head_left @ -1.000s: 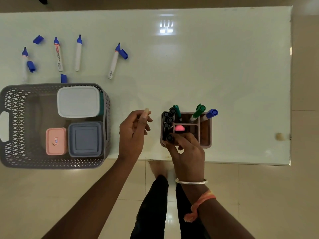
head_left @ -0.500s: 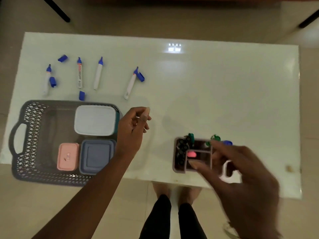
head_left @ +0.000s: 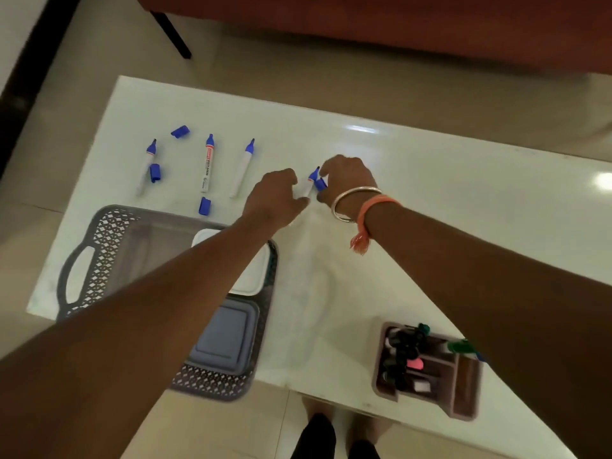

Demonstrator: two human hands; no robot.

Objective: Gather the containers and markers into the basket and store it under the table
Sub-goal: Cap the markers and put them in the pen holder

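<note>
Head view, looking down over both forearms at a white bench. Both hands meet over one uncapped marker near mid-bench, beyond the basket's far right corner.

Left hand: fingers curled at the marker's white barrel end. Whether they actually pinch it I cannot tell; the knuckles hide the contact. Right hand: fingertips closed on the loose blue cap, which sits just beside the marker's blue tip.

Key relation: the marker's long axis runs away from the person, tip at the far end, leaning slightly right. The barrel lies toward the left hand, the tip and cap toward the right. So the likely next move is cap onto tip, pushed along that axis, each hand working its own end.

Other markers: three more lie uncapped in a row to the left, roughly parallel, with three loose caps scattered among them. All well apart from both hands; the left hand is the nearer.

Basket, grey lattice, sits at the near left edge of the bench, holding a white container and a grey container, partly hidden by the left forearm. A brown pen holder with dark and green pens stands at the near right edge.

Judgement: containers are gathered, markers not yet.
</note>
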